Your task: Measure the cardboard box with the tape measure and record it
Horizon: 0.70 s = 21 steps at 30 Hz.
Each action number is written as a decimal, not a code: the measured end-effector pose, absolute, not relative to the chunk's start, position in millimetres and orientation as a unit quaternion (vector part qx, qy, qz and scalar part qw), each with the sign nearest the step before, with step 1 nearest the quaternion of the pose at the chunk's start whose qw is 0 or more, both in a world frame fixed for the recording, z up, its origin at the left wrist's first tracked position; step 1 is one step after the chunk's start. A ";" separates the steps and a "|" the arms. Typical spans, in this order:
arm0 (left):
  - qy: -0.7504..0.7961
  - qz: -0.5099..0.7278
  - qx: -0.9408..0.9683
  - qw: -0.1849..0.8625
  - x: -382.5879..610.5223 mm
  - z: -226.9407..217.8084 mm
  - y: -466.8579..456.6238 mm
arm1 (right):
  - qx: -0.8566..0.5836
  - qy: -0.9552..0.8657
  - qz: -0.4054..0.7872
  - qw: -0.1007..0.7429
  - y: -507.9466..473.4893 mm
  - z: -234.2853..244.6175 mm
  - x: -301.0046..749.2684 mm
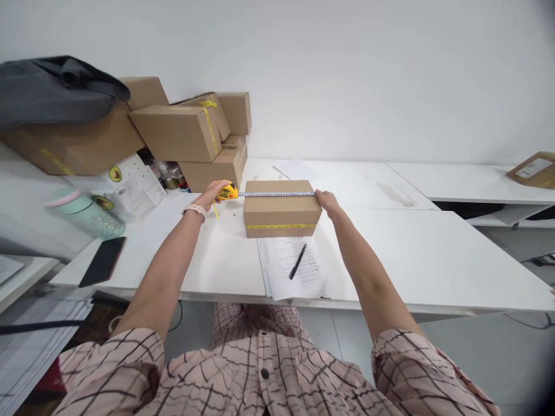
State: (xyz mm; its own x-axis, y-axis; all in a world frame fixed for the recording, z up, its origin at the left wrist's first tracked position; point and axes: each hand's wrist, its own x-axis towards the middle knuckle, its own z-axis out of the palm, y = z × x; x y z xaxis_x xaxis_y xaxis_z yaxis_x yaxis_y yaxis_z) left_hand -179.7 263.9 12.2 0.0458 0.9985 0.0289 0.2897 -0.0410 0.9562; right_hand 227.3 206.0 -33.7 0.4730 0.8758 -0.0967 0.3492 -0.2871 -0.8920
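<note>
A closed cardboard box [281, 214] with a yellow strip along its front sits on the white table. My left hand [210, 193] is closed around a yellow tape measure [227, 192] just left of the box. From its case the blade [277, 195] runs straight across the box's top. At the box's right edge, my right hand [327, 202] pinches the far end of the blade. Printed sheets [277, 271] lie in front of the box, partly under it, with a black pen [298, 262] on them.
Stacked cardboard boxes [173, 133] stand at the back left, a dark cloth bag [60, 92] over one. A mint-green bottle [89, 214] and a phone [103, 262] are at the table's left. Another box [535, 169] is far right, beyond a gap with shelves.
</note>
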 end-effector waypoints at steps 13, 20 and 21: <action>0.536 0.364 0.612 0.453 -167.9 7.9 275.3 | -0.706 -0.414 0.407 0.406 195.5 -31.7 223.6; 0.546 0.354 0.612 0.449 -176.6 7.5 277.4 | -0.703 -0.405 0.405 0.421 192.1 -30.5 217.8; 0.547 0.354 0.612 0.449 -177.9 7.4 277.3 | -0.702 -0.405 0.406 0.422 191.5 -30.2 217.3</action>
